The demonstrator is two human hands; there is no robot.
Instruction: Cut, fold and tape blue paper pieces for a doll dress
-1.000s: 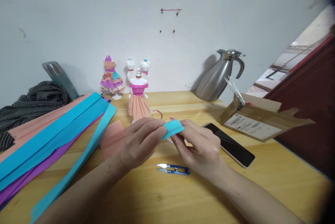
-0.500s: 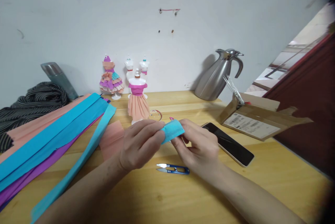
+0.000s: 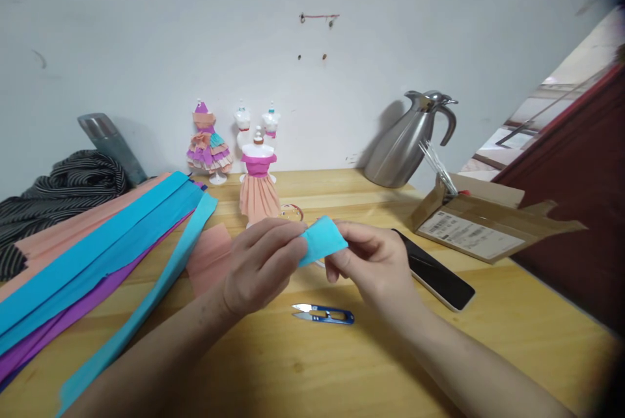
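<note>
A small folded piece of light-blue crepe paper is stretched between my two hands above the table. My left hand pinches its left end between thumb and fingers. At the right end, my right hand has its thumb and fingers closed on the paper's edge. Below them lie blue thread snips, blades pointing left. Behind my left hand stands a small dress form in a magenta top and pleated peach skirt. A peach paper piece lies beside my left wrist.
Long crepe paper strips cover the left side, near striped cloth and a bottle. A phone, an opened cardboard box and a steel jug are at right. More dress forms stand by the wall.
The light-blue paper has tilted, its right end showing flatter and wider. My right hand has shifted slightly right, and its fingers have moved along the paper's edge.
</note>
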